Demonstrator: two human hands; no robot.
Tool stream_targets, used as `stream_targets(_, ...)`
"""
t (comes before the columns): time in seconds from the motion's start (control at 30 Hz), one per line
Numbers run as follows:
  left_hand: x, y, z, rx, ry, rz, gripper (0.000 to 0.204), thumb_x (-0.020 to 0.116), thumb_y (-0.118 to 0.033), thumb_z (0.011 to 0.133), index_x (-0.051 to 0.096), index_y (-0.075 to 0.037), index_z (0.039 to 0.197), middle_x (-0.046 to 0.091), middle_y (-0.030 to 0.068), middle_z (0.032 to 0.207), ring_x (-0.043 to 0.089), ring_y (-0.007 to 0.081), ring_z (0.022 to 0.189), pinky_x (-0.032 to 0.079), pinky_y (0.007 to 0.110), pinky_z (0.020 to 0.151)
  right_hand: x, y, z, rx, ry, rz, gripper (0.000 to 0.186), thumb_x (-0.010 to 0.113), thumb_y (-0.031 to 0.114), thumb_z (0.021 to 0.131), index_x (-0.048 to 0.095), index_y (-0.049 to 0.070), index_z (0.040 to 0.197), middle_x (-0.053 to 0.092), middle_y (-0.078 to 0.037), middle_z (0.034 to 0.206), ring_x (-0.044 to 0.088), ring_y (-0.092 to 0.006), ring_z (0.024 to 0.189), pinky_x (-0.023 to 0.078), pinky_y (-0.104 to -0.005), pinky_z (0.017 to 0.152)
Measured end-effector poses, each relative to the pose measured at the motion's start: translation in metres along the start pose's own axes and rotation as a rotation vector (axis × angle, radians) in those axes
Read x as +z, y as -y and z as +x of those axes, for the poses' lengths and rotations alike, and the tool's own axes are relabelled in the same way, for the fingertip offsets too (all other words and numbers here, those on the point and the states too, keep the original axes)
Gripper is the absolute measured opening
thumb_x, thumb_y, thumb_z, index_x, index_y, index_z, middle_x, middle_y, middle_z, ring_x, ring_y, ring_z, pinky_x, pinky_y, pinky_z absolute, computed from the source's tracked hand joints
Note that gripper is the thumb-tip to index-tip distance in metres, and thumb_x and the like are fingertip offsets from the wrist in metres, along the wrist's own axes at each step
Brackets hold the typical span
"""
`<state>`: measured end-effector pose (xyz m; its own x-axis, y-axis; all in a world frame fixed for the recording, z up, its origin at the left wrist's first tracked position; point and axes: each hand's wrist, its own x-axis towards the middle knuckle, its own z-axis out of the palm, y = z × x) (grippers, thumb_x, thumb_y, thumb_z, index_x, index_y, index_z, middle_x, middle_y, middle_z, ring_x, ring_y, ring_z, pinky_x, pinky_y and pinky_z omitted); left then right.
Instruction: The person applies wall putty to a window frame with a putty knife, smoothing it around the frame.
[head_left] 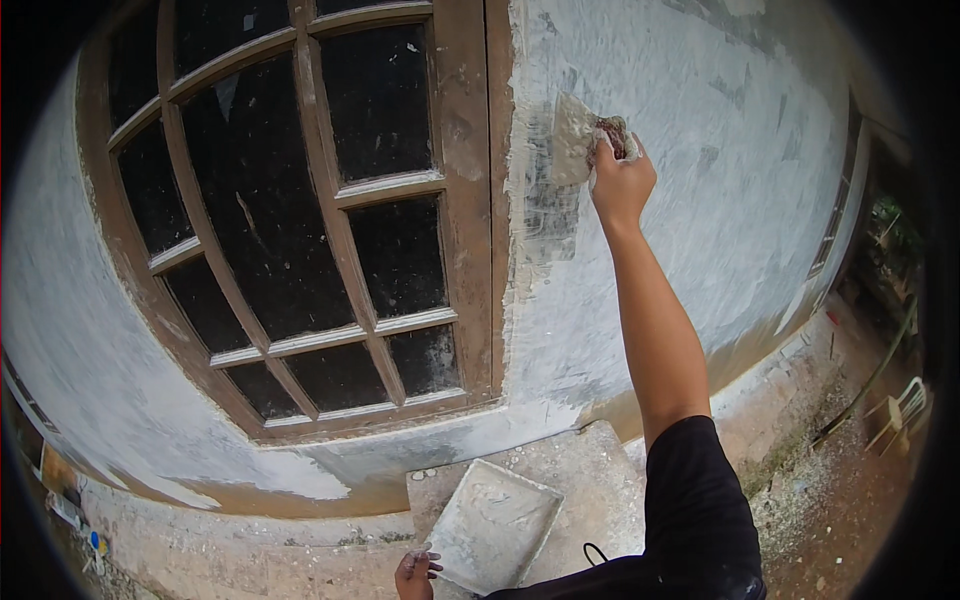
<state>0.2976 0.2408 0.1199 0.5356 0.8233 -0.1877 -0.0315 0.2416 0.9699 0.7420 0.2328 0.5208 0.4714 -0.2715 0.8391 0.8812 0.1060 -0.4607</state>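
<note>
My right hand (622, 190) is raised against the wall to the right of the window, closed round the handle of a putty knife (573, 140). Its wide blade is coated in pale putty and lies against the wall (690, 200) beside a darker grey, smeared patch. White putty smears show on the fingers. Low down, my left hand (415, 575) is beside the near left corner of a shallow, putty-caked tray (497, 522). Its fingers are loosely bent and apart, with nothing visible in them. The tray rests on a concrete slab.
A brown wooden window frame (468, 200) with dark panes fills the left and centre of the wall. Below runs a concrete ledge (250, 530). The concrete slab (590, 480) juts out under the window. At far right stands a pale chair (900, 410) on bare ground.
</note>
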Motion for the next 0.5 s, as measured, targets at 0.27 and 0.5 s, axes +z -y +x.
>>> stream_targets(0.27, -0.001, 0.016, 0.005, 0.009, 0.046, -0.013, 0.022, 0.047, -0.02, 0.086, 0.058, -0.005, 0.097, 0.062, 0.0055, 0.089, 0.057, 0.0134, 0.071, 0.042, 0.025, 0.06, 0.041, 0.019, -0.033, -0.206, -0.043, -0.346, 0.027, 0.06, 0.011, 0.071, 0.057, -0.003, 0.094, 0.056, -0.021, 0.08, 0.055, -0.0371, 0.075, 0.044, -0.0433, 0.068)
stream_targets(0.5, 0.0, 0.0, -0.008, -0.085, -0.082, -0.064, 0.017, 0.049, -0.018, 0.087, 0.056, -0.004, 0.082, 0.061, 0.006, 0.078, 0.057, 0.013, 0.063, 0.04, 0.024, 0.056, 0.053, 0.025, -0.054, -0.17, -0.002, -0.371, 0.029, 0.061, 0.01, 0.069, 0.055, -0.002, 0.095, 0.054, -0.021, 0.079, 0.053, -0.0383, 0.077, 0.043, -0.045, 0.068)
